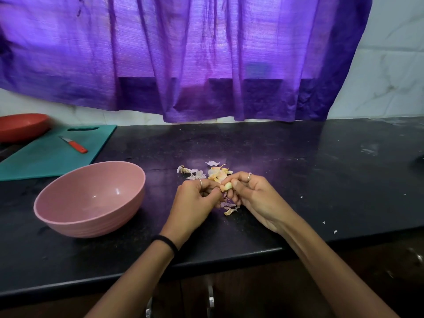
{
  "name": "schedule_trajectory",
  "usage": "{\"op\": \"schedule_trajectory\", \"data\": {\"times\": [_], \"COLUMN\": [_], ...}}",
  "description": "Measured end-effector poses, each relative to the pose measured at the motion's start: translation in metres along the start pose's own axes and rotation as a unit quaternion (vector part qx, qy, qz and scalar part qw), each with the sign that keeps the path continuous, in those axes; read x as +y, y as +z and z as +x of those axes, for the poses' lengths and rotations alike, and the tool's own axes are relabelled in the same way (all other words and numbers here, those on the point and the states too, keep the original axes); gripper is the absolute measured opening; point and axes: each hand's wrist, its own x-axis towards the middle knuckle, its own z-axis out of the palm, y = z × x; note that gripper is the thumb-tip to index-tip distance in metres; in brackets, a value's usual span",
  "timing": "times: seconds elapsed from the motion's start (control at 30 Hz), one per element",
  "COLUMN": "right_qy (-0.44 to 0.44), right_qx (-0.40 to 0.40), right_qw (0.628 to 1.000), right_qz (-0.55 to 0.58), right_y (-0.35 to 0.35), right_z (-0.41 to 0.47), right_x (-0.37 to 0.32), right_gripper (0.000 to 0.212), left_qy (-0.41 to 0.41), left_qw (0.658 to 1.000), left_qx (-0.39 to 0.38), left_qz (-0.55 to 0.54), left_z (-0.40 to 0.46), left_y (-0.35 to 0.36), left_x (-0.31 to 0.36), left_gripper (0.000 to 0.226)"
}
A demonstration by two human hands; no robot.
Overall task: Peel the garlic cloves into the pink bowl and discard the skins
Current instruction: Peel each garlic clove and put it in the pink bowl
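A pale garlic clove [227, 186] sits between my two hands over the black counter. My left hand [195, 198] pinches its skin at the left side, fingers curled. My right hand [254, 193] grips the clove with thumb and fingertips. Papery garlic skins [214, 172] lie in a loose heap just beyond my hands, and more skins [229, 208] lie under them. The pink bowl [57, 216] stands to the left of my hands; its visible inside shows no cloves.
A teal cutting board [46, 159] with a small red-handled knife [76, 145] lies at the back left. A red plate [20, 126] sits beyond it. A purple curtain [206, 56] hangs behind the counter. The counter's front edge [229, 255] runs below my wrists.
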Motion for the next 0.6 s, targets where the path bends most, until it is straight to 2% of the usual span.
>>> {"op": "schedule_trajectory", "data": {"times": [0.27, 0.4, 0.6], "right_qy": [0.028, 0.006, -0.012], "right_qx": [0.016, 0.059, 0.112], "right_qw": [0.997, 0.995, 0.988], "right_qz": [0.075, 0.084, 0.107], "right_y": [-0.0036, -0.0067, -0.0086], "right_z": [-0.0014, -0.0013, -0.0049], "right_x": [-0.0027, -0.0016, -0.0056], "right_gripper": [0.022, 0.015, 0.022], "left_qy": [-0.031, -0.020, -0.005], "left_qw": [0.998, 0.993, 0.988], "left_qx": [0.062, 0.109, 0.113], "left_qz": [-0.009, 0.051, 0.102], "left_z": [0.0027, 0.0040, 0.0040], "left_y": [0.0002, -0.0006, -0.0012], "left_x": [-0.0055, -0.0060, -0.0065], "left_gripper": [0.025, 0.014, 0.016]}}
